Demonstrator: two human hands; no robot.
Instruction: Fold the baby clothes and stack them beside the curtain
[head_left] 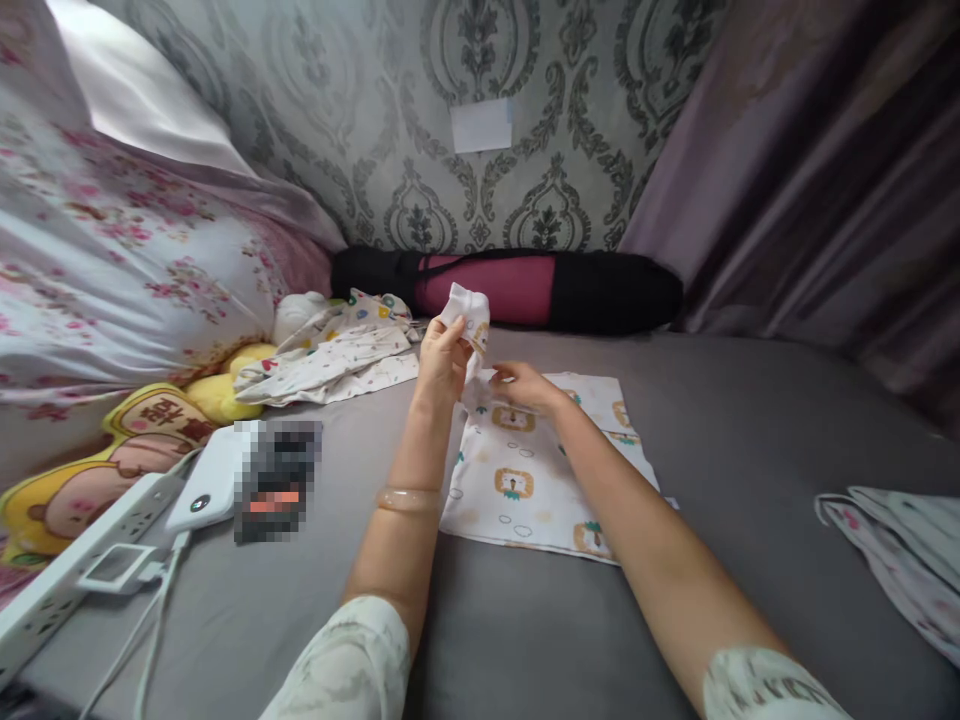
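**Raised end: 1 o'clock from the left fingers, 11 from the right**

Head view, my only feed, 12 at the top of the frame: my left hand [444, 355] pinches the raised end [466, 303] of a printed cloth [525, 490], thumb and fingers closed on it with no gap I can see. That end sticks up past the fingertips, its long axis close to 12–6. The rest of the cloth lies flat on the grey sheet [525, 640], at 4 to 5 o'clock from the left hand, and looks roughly square, so I read no sure long axis there. My right hand [521, 388] is over its far part, fingers loosely curled; the left is the nearer hand to the raised end.

I cannot tell whether the right fingertips grip any fabric. How the raised end joins the flat part is also unclear, partly behind my left hand, and my right forearm [637, 510] covers some print. From mid-frame, at 8 o'clock a pixelated patch [277, 485] masks something beside a white power bank [214, 480]; at 4 o'clock the frame edge cuts off a folded cloth [896, 560]
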